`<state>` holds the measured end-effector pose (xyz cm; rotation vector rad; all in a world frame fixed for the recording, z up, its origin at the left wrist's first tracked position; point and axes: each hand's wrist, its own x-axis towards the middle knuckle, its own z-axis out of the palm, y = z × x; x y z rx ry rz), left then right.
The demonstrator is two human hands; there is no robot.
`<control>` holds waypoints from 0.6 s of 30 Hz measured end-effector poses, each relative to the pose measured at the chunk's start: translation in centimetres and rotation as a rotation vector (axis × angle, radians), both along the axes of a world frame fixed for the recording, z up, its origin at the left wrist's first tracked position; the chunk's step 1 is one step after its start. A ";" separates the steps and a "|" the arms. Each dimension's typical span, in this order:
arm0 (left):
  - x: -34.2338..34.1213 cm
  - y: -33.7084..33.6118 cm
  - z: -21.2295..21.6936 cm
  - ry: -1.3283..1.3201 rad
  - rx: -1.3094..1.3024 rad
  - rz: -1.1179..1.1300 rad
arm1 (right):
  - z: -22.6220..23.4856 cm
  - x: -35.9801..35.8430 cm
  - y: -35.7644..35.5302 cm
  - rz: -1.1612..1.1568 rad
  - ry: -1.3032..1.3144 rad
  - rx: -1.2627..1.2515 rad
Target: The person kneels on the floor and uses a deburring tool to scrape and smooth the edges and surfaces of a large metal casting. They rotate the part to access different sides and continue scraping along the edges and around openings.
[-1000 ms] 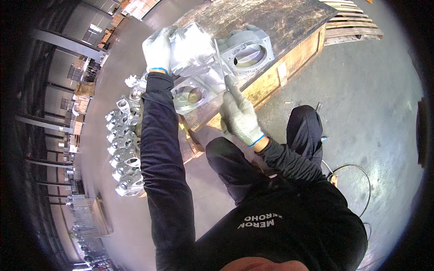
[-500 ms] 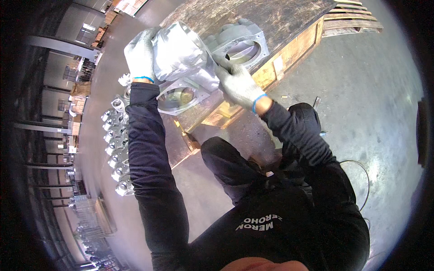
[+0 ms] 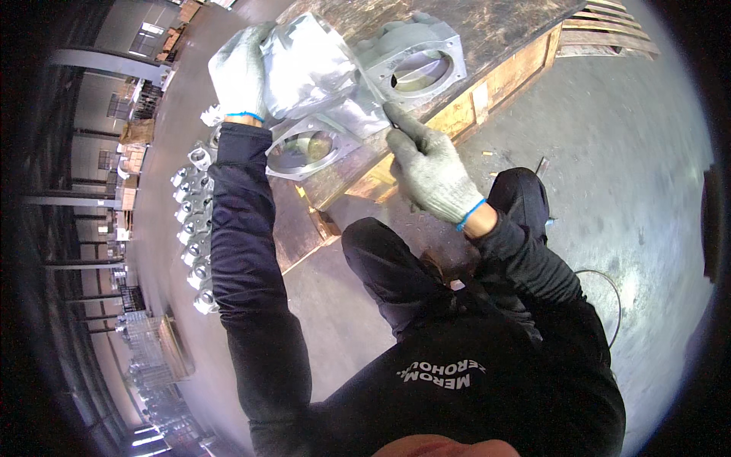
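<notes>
My left hand (image 3: 237, 72), in a pale knit glove, grips the left side of a shiny silver metal casting (image 3: 308, 68), tilted above the bench. My right hand (image 3: 435, 166), gloved too, is at the casting's lower right edge. Its index finger points at that edge, and the other fingers are curled in; what they hold, if anything, is hidden. Just below the raised casting, a second casting with a round opening and square flange (image 3: 339, 156) rests on the bench. A third, greyer flanged casting (image 3: 451, 57) stands to the right.
The worn wooden bench (image 3: 502, 23) has a timber side facing me. Slatted pallets (image 3: 609, 34) lie at the far right. Several silver castings (image 3: 196, 228) stand in rows on the floor at left. A thin cable (image 3: 617, 305) curves over the floor at right.
My right hand has moved right and toward me, along the casting's edge. The casting, still in my left hand, sits slightly higher in the view.
</notes>
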<state>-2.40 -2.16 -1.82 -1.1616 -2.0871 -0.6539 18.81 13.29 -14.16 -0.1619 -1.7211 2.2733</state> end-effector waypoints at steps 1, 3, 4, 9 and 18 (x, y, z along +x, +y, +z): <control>-0.1 0.0 0.0 0.033 -0.010 -0.012 | 0.1 -0.2 0.0 0.001 -0.053 0.034; -0.4 0.0 0.1 0.100 -0.061 -0.022 | 0.3 -0.8 0.1 0.017 0.091 -0.009; -0.5 0.0 0.1 0.148 -0.084 -0.010 | 0.2 -1.2 0.2 0.025 0.156 -0.065; -0.8 -0.2 -0.1 0.026 -0.022 -0.039 | -2.3 -3.5 0.0 0.014 0.077 0.090; -1.3 -0.1 -0.1 -0.036 0.007 -0.034 | 0.0 -1.1 0.9 0.048 -0.079 0.078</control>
